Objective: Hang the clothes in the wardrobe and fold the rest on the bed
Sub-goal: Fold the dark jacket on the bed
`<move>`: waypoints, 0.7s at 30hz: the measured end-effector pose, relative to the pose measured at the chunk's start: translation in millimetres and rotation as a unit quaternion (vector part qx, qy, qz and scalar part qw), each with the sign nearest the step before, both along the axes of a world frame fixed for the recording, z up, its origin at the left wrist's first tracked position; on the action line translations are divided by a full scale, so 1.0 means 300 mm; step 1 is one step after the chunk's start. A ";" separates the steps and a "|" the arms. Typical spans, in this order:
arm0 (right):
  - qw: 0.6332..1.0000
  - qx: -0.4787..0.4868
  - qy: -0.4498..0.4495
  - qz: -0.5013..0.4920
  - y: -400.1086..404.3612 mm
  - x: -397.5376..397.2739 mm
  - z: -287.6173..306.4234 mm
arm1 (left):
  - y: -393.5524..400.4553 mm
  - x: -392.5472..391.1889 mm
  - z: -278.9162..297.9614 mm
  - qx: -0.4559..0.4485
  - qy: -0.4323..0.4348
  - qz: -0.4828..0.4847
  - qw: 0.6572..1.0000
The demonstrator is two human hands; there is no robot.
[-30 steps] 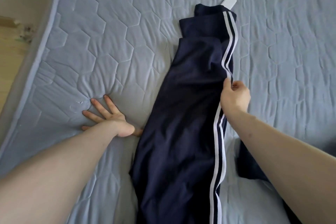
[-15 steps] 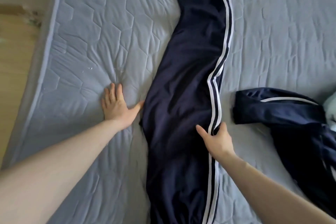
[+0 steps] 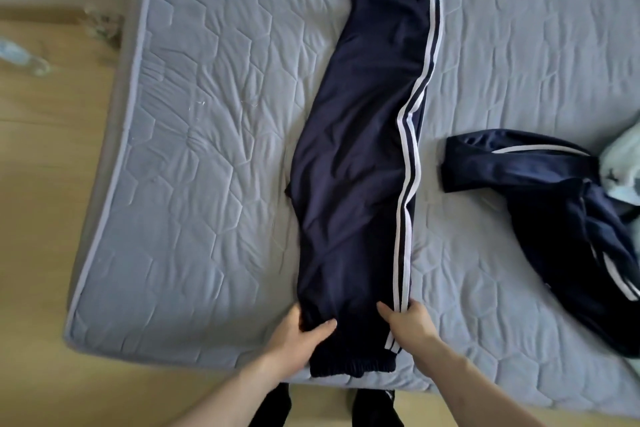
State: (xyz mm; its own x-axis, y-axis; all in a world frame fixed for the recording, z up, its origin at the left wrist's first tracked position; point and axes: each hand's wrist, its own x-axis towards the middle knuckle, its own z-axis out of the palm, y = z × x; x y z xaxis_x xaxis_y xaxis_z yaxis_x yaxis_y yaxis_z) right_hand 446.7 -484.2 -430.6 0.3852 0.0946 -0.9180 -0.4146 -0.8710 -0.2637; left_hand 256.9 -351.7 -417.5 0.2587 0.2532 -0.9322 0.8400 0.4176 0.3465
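Navy track pants with white side stripes lie stretched lengthwise down the grey quilted mattress, folded leg on leg. Their elastic cuffs sit at the near edge of the bed. My left hand grips the left side of the pants just above the cuffs, thumb on top of the cloth. My right hand pinches the striped right side at the same height. The far end of the pants runs out of the top of the view.
A second navy garment with white stripes lies crumpled on the right of the bed, with a pale blue cloth beside it. The wooden floor lies to the left and near. Dark-socked feet stand at the bed's near edge.
Both hands have come down the pants to the cuff end. The left hand left the mattress and took hold of the pants; the right slid down the striped edge. The view pulled back.
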 end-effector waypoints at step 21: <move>0.991 -0.044 0.123 -0.009 -0.079 -0.157 0.344 | 0.019 -0.112 0.304 0.037 0.084 -0.108 0.990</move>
